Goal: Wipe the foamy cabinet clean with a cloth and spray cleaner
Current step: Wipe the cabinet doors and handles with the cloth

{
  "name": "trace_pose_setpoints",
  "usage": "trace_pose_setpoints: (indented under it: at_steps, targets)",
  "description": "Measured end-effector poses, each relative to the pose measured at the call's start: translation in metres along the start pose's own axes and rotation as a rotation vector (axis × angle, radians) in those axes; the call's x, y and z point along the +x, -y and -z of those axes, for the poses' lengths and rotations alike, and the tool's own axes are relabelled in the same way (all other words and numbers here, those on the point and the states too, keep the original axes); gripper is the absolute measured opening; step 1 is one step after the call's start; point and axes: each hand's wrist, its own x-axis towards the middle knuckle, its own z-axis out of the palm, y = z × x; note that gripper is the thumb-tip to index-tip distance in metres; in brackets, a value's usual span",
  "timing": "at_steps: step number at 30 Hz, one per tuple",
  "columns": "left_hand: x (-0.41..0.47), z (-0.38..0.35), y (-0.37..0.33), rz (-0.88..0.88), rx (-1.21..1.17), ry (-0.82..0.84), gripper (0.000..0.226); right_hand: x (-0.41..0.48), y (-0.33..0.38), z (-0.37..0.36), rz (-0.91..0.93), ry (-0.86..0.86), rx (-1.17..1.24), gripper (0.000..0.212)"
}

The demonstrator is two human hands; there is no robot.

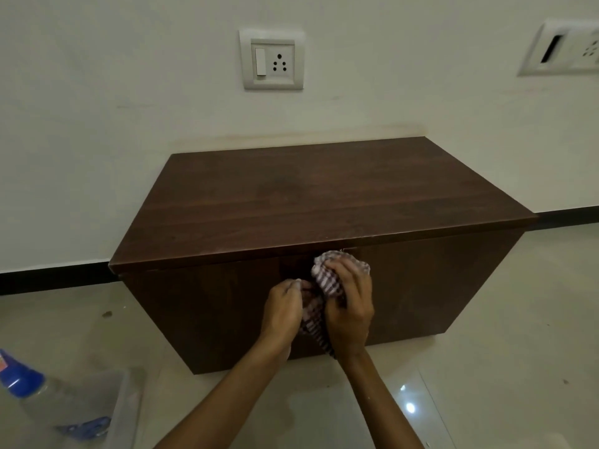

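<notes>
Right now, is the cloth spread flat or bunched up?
Bunched up. The checked cloth is wadded between both hands, right hand gripping its upper part and left hand its side, in front of the cabinet.

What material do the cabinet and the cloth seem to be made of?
Cabinet: probably wood or wood-look laminate, dark brown, with straight grain lines and a dull sheen. Cloth: woven fabric, probably cotton, checked, crumpled softly in both hands.
</notes>
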Motion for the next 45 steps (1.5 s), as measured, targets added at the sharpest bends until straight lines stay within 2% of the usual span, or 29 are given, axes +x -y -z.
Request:
trace_pose_setpoints:
  at_steps: [3,6,16,18,20,23,27,30,31,35,40,45]
  targets:
    - [0.002,-0.002,0.003,0.077,-0.134,0.056,0.036,-0.020,-0.011,0.001,0.069,0.100,-0.060,0.043]
    - [0.001,-0.003,0.004,0.078,-0.183,0.114,0.039,-0.026,-0.020,0.003,0.148,0.166,-0.138,0.045]
    - [0.008,0.007,0.005,0.067,-0.236,0.159,0.054,0.012,-0.009,0.009,0.430,0.303,-0.276,0.027]
    - [0.009,0.008,0.003,0.059,-0.244,0.172,0.055,0.010,-0.011,0.011,0.374,0.319,-0.295,0.033]
    - [0.010,0.010,0.004,0.057,-0.256,0.175,0.053,0.002,-0.008,0.008,0.201,0.271,-0.267,0.048]
    - [0.011,0.012,0.007,0.057,-0.241,0.196,0.051,-0.001,0.005,-0.002,0.037,0.168,-0.222,0.029]
    - [0.013,0.017,0.009,0.064,-0.249,0.215,0.051,0.005,0.005,0.001,0.109,0.224,-0.263,0.027]
    - [0.011,0.020,0.008,0.057,-0.221,0.255,0.055,0.005,0.008,0.005,-0.137,0.117,-0.209,0.026]
    - [0.011,0.020,0.008,0.057,-0.215,0.260,0.056,0.006,0.010,0.004,-0.164,0.090,-0.199,0.024]
    - [0.012,0.020,0.008,0.081,-0.216,0.246,0.053,0.006,0.011,-0.001,0.066,0.235,-0.256,0.025]
    - [0.015,0.021,0.009,0.054,-0.202,0.277,0.059,0.010,0.006,0.007,-0.171,0.156,-0.281,0.029]
    - [0.020,0.020,0.013,0.056,-0.180,0.248,0.061,0.011,0.000,0.014,0.015,0.208,-0.266,0.039]
